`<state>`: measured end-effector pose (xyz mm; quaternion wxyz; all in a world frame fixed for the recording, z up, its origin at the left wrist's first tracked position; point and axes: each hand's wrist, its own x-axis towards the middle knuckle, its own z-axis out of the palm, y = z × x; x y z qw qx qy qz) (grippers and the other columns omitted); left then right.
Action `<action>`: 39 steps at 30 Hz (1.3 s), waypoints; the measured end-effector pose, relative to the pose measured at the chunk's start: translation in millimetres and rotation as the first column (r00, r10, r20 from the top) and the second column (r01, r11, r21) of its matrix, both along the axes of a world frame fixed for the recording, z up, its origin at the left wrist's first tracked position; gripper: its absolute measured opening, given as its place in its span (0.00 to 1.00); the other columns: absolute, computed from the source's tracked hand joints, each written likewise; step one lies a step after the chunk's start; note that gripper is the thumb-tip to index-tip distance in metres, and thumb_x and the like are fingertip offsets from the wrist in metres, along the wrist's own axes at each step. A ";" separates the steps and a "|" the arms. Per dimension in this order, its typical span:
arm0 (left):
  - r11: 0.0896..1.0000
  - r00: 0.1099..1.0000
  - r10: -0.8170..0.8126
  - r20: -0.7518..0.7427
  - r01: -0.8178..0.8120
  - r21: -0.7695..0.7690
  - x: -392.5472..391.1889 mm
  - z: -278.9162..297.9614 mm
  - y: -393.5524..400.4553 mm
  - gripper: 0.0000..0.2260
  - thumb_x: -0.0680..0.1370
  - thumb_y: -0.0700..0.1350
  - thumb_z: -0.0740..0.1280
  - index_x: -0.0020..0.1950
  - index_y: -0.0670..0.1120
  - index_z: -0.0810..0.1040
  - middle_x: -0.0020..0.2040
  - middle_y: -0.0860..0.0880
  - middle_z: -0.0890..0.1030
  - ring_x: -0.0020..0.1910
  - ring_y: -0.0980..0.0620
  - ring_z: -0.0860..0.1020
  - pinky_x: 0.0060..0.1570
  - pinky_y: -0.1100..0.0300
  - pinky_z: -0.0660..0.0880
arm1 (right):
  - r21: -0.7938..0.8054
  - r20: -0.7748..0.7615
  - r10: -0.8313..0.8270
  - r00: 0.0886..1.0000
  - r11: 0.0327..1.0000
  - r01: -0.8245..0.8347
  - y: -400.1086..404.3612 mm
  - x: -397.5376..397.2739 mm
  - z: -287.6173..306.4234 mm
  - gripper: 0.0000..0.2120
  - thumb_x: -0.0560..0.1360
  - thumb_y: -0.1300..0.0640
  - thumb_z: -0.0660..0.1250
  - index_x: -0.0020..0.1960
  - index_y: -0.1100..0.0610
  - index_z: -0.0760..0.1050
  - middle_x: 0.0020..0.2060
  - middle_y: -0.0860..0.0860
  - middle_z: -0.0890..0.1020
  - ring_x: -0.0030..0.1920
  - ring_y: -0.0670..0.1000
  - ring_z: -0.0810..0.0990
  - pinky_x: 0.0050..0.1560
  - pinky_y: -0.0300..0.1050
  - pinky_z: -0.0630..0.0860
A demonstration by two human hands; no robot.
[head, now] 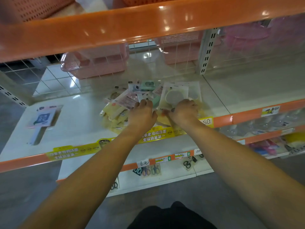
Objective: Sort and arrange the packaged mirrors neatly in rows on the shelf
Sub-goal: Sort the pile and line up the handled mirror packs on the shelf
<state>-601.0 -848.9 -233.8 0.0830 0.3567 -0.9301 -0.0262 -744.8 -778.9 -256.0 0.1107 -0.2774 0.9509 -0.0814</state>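
Note:
A loose heap of packaged mirrors point(122, 103) in yellow, pink and green lies on the white shelf point(79, 116) near its middle. My right hand point(184, 111) grips the near edge of a pale yellow packaged round mirror point(175, 95) at the heap's right side. My left hand point(142, 113) rests palm down on the heap just left of it, fingers curled over the packs. A single pink packaged hand mirror point(43, 120) with a handle lies apart at the shelf's left end.
An orange shelf beam point(148, 25) crosses overhead. Pink baskets point(95, 63) stand behind the wire grid at the back. Yellow price strips point(155, 133) line the shelf's front edge. Lower shelves hold packaged scissors point(148, 170). The shelf's right section point(247, 90) is bare.

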 end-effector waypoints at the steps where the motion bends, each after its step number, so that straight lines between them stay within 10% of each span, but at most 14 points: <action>1: 1.000 1.000 -0.004 -0.004 0.004 0.003 0.5 0.0 -2.6 0.18 0.79 0.52 0.60 0.64 0.43 0.72 0.59 0.43 0.75 0.57 0.42 0.74 0.48 0.50 0.75 | 0.030 0.001 -0.027 1.000 0.999 0.027 -5.2 0.6 -0.6 0.58 0.63 0.25 0.67 0.71 0.70 0.57 0.65 0.65 0.69 0.65 0.64 0.70 0.62 0.54 0.71; 8: 0.998 0.998 -0.053 -0.032 0.054 0.028 -5.0 0.6 -16.8 0.17 0.79 0.52 0.59 0.64 0.43 0.71 0.60 0.44 0.74 0.59 0.43 0.73 0.54 0.49 0.73 | -0.056 0.170 -0.151 0.974 0.985 0.163 -7.9 -14.5 4.1 0.64 0.64 0.36 0.76 0.76 0.68 0.37 0.66 0.66 0.66 0.68 0.60 0.66 0.63 0.48 0.69; 13: 0.994 0.994 -0.098 -0.040 0.099 0.037 -16.0 1.9 -16.7 0.17 0.79 0.52 0.59 0.64 0.44 0.71 0.60 0.44 0.74 0.59 0.42 0.73 0.54 0.49 0.73 | -0.311 0.301 -0.126 0.945 0.924 0.223 5.6 -23.6 0.7 0.40 0.68 0.50 0.77 0.68 0.63 0.59 0.60 0.61 0.75 0.62 0.60 0.74 0.51 0.46 0.72; 17: 0.993 0.993 -0.111 -0.042 0.113 0.035 -20.6 -0.9 -15.9 0.16 0.79 0.52 0.59 0.62 0.44 0.72 0.60 0.44 0.74 0.58 0.43 0.73 0.51 0.51 0.73 | -0.441 0.379 -0.084 0.922 0.859 0.260 12.3 -23.7 1.5 0.39 0.64 0.49 0.80 0.66 0.59 0.63 0.56 0.57 0.79 0.59 0.57 0.77 0.48 0.44 0.73; 22: 0.992 0.991 -0.122 -0.049 0.124 0.038 -19.9 -4.3 -18.8 0.16 0.79 0.52 0.59 0.61 0.45 0.73 0.60 0.44 0.75 0.58 0.43 0.73 0.51 0.51 0.73 | -0.352 0.288 -0.081 0.954 0.918 0.184 10.7 -26.5 10.5 0.32 0.67 0.49 0.78 0.64 0.62 0.70 0.59 0.57 0.78 0.62 0.58 0.75 0.57 0.46 0.73; 28: 0.990 0.989 -0.135 -0.061 0.138 0.036 -23.5 -5.3 -19.4 0.16 0.79 0.52 0.59 0.61 0.44 0.73 0.58 0.44 0.74 0.58 0.43 0.73 0.49 0.51 0.72 | -0.449 0.341 -0.088 0.936 0.860 0.244 7.7 -29.2 3.7 0.21 0.70 0.42 0.73 0.47 0.60 0.75 0.38 0.54 0.75 0.43 0.56 0.75 0.34 0.42 0.66; 32: 0.991 0.990 -0.126 -0.060 0.129 0.046 -30.4 -6.7 -15.9 0.16 0.79 0.52 0.60 0.61 0.44 0.73 0.59 0.44 0.75 0.58 0.43 0.73 0.51 0.51 0.72 | -0.524 0.304 -0.119 0.945 0.808 0.270 16.9 -30.9 -2.1 0.18 0.73 0.56 0.71 0.61 0.59 0.74 0.53 0.57 0.80 0.53 0.58 0.79 0.50 0.46 0.76; 39: 0.996 0.996 -0.084 -0.034 0.084 -0.002 -49.8 -6.1 -7.3 0.16 0.78 0.51 0.60 0.61 0.43 0.74 0.58 0.44 0.75 0.58 0.41 0.74 0.51 0.50 0.71 | -0.314 -0.013 0.086 0.996 0.945 -0.085 23.7 -48.0 3.7 0.17 0.78 0.52 0.64 0.66 0.54 0.72 0.59 0.57 0.75 0.56 0.59 0.77 0.52 0.47 0.73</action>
